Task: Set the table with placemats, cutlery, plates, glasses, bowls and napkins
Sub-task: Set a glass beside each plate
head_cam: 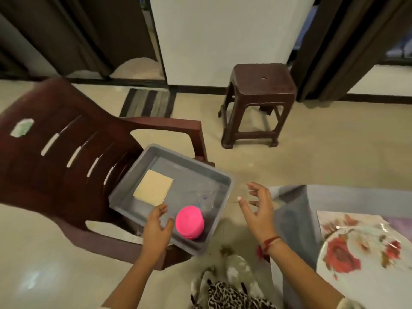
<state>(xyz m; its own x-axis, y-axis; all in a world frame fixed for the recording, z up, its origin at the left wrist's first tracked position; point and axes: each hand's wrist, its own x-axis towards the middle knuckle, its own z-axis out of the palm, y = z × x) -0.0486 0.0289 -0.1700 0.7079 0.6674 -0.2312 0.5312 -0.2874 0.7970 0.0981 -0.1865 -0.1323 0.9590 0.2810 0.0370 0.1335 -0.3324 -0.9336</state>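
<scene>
Hands over grey bin (124, 188) on chair (55, 157)

Pink bowls (190, 222) stacked upside down, just right of left hand (157, 228); both hands' fingers spread, right hand (256, 210) empty.

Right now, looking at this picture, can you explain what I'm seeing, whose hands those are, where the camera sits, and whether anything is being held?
This is one wide-angle picture from a camera worn on a person's head, looking down at their own two bare hands. There is no machine. The left hand reaches over the near rim of a grey tray resting on a brown plastic chair. In the tray lie a folded cream napkin, a pink bowl and what looks like a clear glass. The right hand hovers open beside the tray. Neither hand holds anything. At the lower right is a flowered plate on the table; a brown stool stands behind.
</scene>
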